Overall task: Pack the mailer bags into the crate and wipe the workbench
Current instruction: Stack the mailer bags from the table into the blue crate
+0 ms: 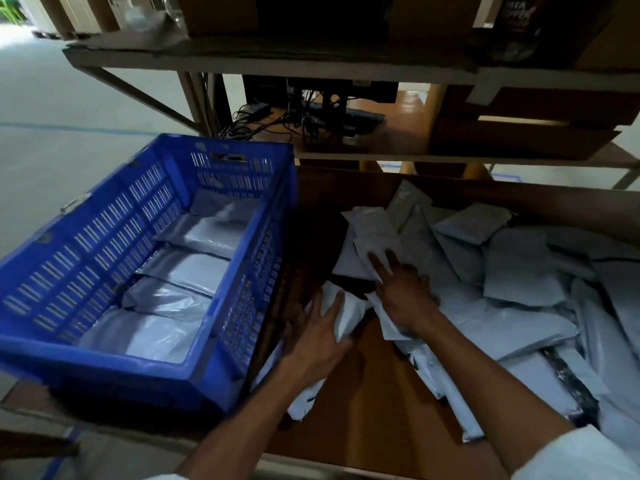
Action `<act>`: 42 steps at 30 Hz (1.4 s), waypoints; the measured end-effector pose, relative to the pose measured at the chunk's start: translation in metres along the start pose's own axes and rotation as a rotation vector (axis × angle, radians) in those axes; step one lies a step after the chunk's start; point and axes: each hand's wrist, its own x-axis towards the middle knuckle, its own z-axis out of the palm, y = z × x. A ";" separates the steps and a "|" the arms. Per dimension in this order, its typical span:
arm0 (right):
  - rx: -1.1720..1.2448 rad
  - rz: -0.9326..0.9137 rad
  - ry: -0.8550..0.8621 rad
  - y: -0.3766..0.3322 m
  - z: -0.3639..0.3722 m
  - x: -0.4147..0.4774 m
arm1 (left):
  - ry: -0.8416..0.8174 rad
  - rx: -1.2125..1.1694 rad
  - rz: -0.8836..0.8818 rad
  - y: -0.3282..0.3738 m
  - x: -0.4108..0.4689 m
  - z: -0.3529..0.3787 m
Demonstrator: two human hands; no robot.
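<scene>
A: How far are you?

B: The blue crate (145, 258) on your left holds one layer of mailer bags (194, 268), so it is early. Your left hand (320, 341) grips one bag (346, 310); your right hand (401, 289) lies open on the pile (512, 271) on the counter (374, 403). Wiping is not begun.

A: Any writing?

B: A dark packet (519, 19) on the shelf has letters, too blurred to read.
</scene>
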 end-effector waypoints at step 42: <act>-0.571 -1.138 -0.637 -0.346 -0.087 0.137 | -0.103 0.157 -1.217 -0.153 -0.042 -0.209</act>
